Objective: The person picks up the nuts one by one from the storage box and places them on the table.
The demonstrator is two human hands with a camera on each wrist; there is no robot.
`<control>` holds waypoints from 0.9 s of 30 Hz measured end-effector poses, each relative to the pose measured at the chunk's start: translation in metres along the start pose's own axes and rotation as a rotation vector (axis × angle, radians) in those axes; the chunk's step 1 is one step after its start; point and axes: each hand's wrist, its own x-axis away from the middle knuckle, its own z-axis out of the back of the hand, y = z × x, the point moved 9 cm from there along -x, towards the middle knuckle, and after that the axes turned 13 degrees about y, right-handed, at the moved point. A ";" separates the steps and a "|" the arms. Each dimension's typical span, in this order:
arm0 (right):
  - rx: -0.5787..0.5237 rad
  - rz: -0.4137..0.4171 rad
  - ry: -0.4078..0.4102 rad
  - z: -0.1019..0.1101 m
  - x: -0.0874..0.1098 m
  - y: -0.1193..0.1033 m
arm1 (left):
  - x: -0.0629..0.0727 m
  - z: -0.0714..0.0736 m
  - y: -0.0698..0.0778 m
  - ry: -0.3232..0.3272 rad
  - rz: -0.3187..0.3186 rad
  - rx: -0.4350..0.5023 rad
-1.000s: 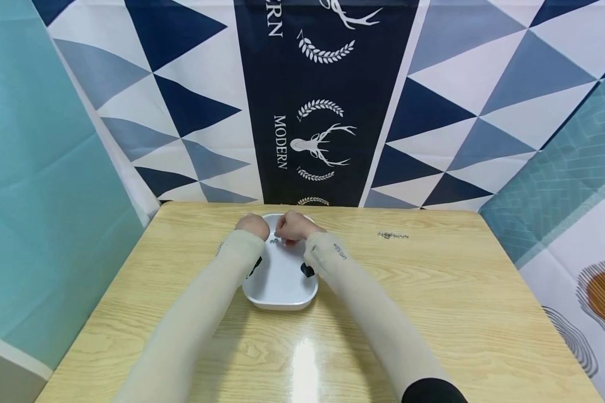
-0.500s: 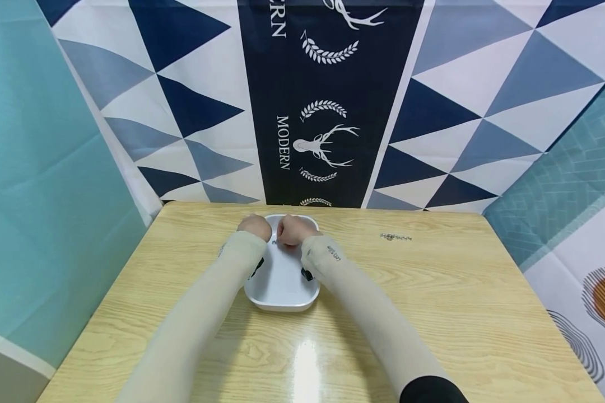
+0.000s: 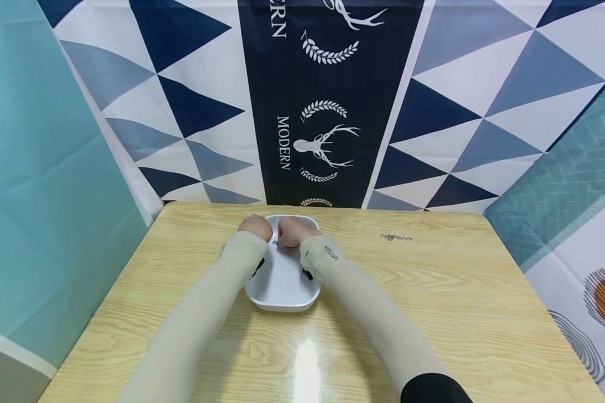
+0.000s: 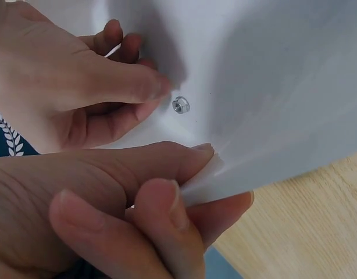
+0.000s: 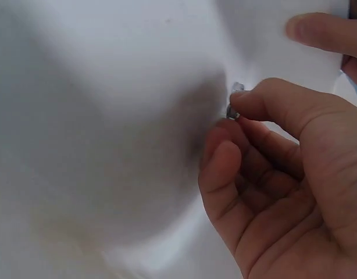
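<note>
A white plastic tray [image 3: 282,285] stands near the table's back edge. My left hand [image 3: 256,225] grips its left rim; in the left wrist view the thumb [image 4: 187,158] lies inside the wall and fingers curl outside beneath it. Inside the tray, my right hand [image 3: 293,230] pinches a small shiny metal nut [image 5: 231,113] between thumb and fingertips, near the tray floor. Just beyond those fingertips, a second nut, hexagonal with a flange [image 4: 180,105], lies on the tray floor. From the head view my right hand hides most of this spot.
To the right on the wooden table [image 3: 433,313], a short row of small metal pieces [image 3: 396,237] lies near the back edge. A patterned cloth [image 3: 312,84] hangs right behind the table. Teal sheeting [image 3: 45,168] stands along the left side.
My right hand has lowered slightly and its fingers have closed in over the nuts, which now show less in the head view. The left hand keeps its place on the tray.
</note>
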 end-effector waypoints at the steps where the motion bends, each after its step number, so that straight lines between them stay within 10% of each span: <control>1: 0.009 0.003 -0.002 0.001 0.000 -0.001 | 0.000 0.000 0.000 -0.003 -0.001 -0.001; 27: -0.120 -0.027 0.034 0.087 0.020 0.004 | 0.012 0.006 0.005 0.005 -0.041 -0.011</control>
